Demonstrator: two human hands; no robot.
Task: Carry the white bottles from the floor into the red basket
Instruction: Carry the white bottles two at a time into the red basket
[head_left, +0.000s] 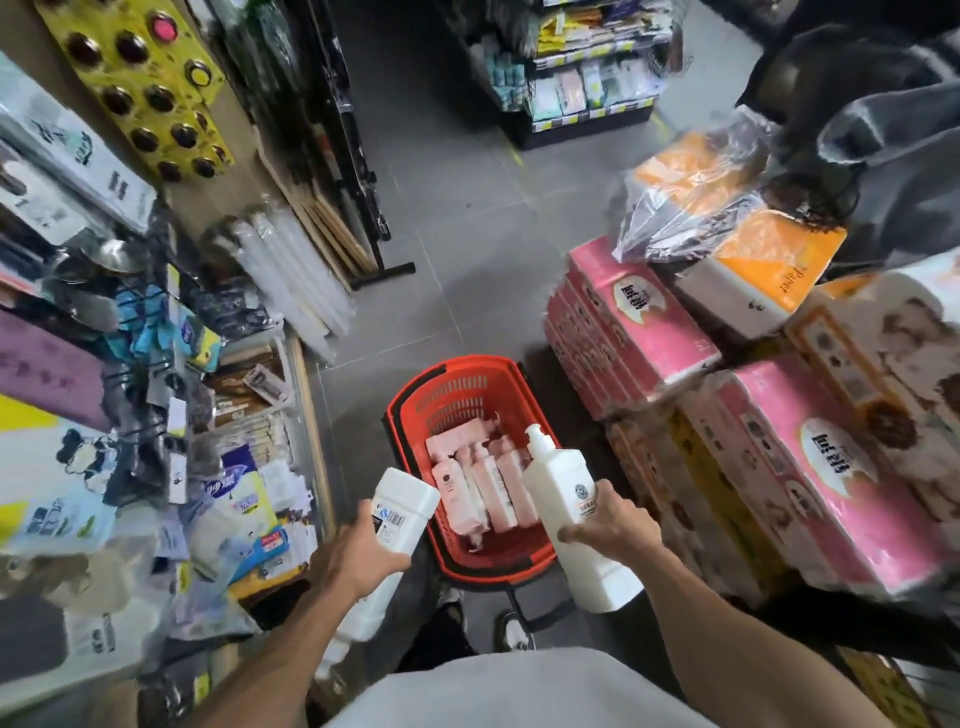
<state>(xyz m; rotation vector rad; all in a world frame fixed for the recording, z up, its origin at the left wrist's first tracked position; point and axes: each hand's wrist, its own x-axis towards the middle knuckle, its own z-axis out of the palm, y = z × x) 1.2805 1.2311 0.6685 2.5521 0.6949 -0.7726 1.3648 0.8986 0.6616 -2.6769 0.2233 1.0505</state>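
Over the red basket (467, 361), at six o'clock in the head view, the left hand (358, 556) wraps the left white bottle (402, 512) at its eight o'clock rim. The right hand (613, 530) grips the right white bottle (561, 483), pump-topped, at four o'clock. Best lowered flat beside the pink bottles (488, 483) lying inside.

White bottles (561, 480): smooth plastic, slight sheen. Red basket (457, 395): moulded perforated plastic, semi-gloss. Right-side tissue packs (831, 493): glossy film wrap. Floor (467, 234): matt grey tile.
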